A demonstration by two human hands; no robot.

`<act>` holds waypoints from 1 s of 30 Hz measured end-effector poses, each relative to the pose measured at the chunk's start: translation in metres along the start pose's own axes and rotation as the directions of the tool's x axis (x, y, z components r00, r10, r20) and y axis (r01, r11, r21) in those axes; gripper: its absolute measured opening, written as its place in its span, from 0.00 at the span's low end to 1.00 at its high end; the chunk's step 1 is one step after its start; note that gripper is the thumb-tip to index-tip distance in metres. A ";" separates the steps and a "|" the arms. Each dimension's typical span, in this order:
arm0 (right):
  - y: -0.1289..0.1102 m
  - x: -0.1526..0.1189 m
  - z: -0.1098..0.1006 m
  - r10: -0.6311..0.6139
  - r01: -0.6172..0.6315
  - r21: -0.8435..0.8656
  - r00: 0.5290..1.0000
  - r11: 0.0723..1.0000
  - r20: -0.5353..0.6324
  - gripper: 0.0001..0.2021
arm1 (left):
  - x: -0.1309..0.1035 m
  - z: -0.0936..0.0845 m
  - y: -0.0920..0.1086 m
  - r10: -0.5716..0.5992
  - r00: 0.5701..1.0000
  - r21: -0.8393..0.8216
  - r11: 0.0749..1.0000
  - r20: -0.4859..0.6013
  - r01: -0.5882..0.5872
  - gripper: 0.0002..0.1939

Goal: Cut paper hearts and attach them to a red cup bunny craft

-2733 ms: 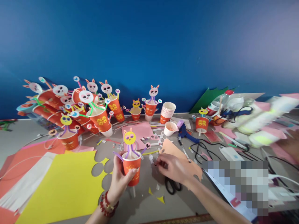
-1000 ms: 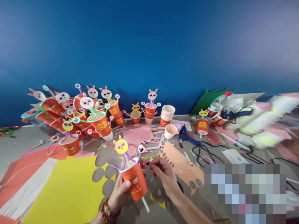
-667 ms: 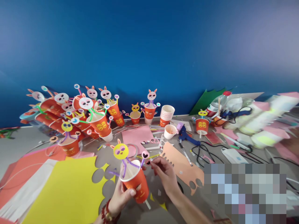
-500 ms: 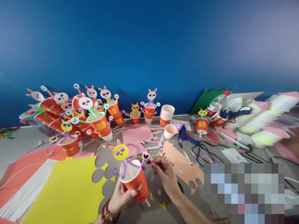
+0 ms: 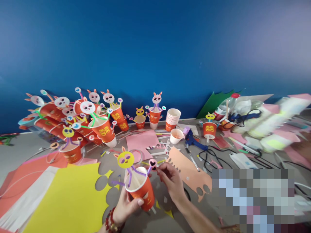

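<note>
Beaded bracelet: dark red, round the left wrist, at the lower edge of the view.
Left hand: closed around the red paper cup, thumb laid across the front.
Cup's place: lower middle of the view, in front of the body, tilted with mouth up and leftward, white straw poking out below the base.
Cup's figure: yellow rabbit face above the rim, on purple straws; pink disc with dark heart at the tip of the right-side straw.
Right hand: fingertips pinched on a second heart disc, mostly hidden, just beside the first; cannot tell whether touching it.
Yellow sheet: flat to the left, round holes along the right edge.
Peach sheet: beyond the right hand, also cut with holes, pen lying alongside.
Pink sheet: flat, beyond the held cup.
Blue glue gun: right of a small white cup.
Cup stack: nested, upright, near the wall.
Finished-looking rabbit cups: crowded at left, some leaning.
Blue wall: behind everything.
</note>
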State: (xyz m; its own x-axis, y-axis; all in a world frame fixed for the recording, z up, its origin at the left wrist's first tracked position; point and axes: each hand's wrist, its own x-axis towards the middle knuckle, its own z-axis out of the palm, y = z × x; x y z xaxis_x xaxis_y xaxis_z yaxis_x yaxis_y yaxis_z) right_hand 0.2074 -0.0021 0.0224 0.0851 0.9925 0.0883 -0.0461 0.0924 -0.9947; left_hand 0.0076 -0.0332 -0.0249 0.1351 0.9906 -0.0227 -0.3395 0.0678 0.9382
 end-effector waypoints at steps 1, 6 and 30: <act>0.000 0.000 0.000 0.001 -0.001 0.005 1.000 1.000 0.003 0.13 | -0.001 -0.001 -0.001 -0.005 1.000 -0.005 1.000 0.000 0.005 0.47; 0.001 0.001 0.000 -0.002 0.002 0.011 1.000 1.000 -0.005 0.13 | -0.002 -0.002 -0.004 -0.011 1.000 -0.014 1.000 0.005 0.011 0.45; 0.003 -0.001 0.002 0.027 -0.027 0.039 1.000 0.999 -0.011 0.13 | 0.009 0.017 0.027 -0.074 0.975 -0.318 0.938 0.208 0.139 0.35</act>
State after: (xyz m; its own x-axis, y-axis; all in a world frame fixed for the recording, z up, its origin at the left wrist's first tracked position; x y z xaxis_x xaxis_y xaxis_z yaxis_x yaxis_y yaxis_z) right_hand 0.2053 -0.0026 0.0199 0.0947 0.9936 0.0608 -0.0872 0.0691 -0.9938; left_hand 0.0153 -0.0243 0.0064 0.3506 0.9363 -0.0194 -0.5959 0.2390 0.7667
